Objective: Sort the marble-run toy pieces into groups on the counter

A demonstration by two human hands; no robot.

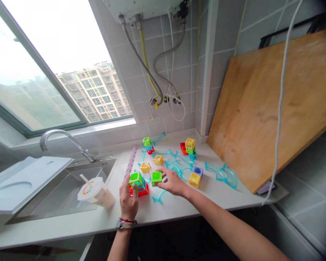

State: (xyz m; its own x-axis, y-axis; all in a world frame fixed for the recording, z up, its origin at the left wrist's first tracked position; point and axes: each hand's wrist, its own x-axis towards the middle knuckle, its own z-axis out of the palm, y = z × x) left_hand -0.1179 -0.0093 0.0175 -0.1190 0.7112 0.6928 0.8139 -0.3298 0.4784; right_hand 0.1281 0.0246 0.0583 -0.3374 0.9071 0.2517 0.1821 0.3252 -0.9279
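My left hand (128, 201) is closed around the side of a small stack of plastic cube blocks. A green block (136, 178) sits on top of it, with blue and red pieces (143, 191) below. Just to the right, my right hand (174, 182) grips a second green cube block (157, 177) by its right side, between thumb and fingers. Behind the hands lie two yellow cube blocks (145, 167). A clear blue curved track piece (159, 197) rests on the counter in front of my right hand.
Farther back stand two more stacks, one green-topped (146, 140), one yellow-topped (190, 142). Clear blue tracks (228, 175) spread rightward, near yellow and purple blocks (195, 180). A lidded drink cup (96, 194) stands left, by the sink (78, 177). A wooden board (277, 98) leans right.
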